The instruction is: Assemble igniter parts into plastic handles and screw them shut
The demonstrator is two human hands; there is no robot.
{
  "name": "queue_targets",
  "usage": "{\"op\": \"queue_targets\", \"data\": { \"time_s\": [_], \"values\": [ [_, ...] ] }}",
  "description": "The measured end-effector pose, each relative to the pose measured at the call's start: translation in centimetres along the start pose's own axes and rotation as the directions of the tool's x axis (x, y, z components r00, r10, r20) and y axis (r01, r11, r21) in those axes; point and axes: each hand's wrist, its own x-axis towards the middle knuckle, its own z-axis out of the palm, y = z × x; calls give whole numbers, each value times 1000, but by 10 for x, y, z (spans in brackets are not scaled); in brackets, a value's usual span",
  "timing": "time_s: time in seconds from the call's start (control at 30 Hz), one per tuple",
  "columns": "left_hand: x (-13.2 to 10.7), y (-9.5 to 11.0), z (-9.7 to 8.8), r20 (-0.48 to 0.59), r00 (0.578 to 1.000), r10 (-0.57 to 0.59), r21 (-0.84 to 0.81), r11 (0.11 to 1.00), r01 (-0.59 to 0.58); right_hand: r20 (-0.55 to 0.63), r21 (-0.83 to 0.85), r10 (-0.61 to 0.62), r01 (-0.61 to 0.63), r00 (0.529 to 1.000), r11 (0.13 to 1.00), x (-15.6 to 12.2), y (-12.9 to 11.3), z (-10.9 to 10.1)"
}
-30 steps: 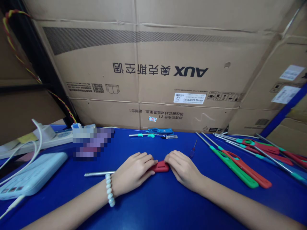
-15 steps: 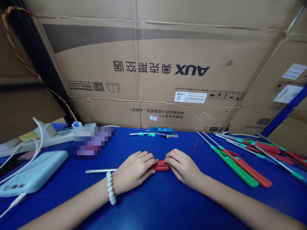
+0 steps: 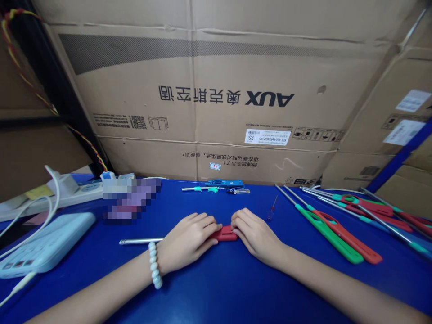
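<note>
A red long-nosed lighter [image 3: 227, 233] lies sideways on the blue table, its silver barrel [image 3: 141, 241] pointing left. My left hand [image 3: 194, 236], with a pale beaded bracelet at the wrist, is closed over the lighter's middle and hides that part. At the right end of the red handle, the bent fingers of my right hand [image 3: 253, 231] are closed on its tip. Beyond my hands lie a blue lighter casing [image 3: 225, 184], a loose barrel with turquoise pieces [image 3: 197, 189] and a small clear-and-black part [image 3: 240, 191]. A small screwdriver [image 3: 271, 213] rests beyond my right hand.
Green [image 3: 332, 236] and orange-red [image 3: 354, 238] lighters lie to the right, with several more behind them. On the left are a light-blue power bank [image 3: 50, 245] with white cables, a power strip [image 3: 77, 191] and a blurred-out purple item [image 3: 138, 200]. A large cardboard box [image 3: 216, 67] stands behind.
</note>
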Motion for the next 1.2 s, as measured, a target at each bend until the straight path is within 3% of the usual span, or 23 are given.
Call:
{"op": "queue_targets", "data": {
  "time_s": [0.3,0.83,1.2],
  "values": [
    [-2,-1,2,5,1000,-12,-19,1000,12,-64,-17,48,-49,997,999,-2,0,3],
    [0,0,2,25,1000,-13,-8,1000,13,-152,4,-20,21,988,1000,-3,-2,0],
    [0,1,0,12,1000,-2,3,1000,2,-123,10,-61,63,991,998,-4,-1,2]
  ]
}}
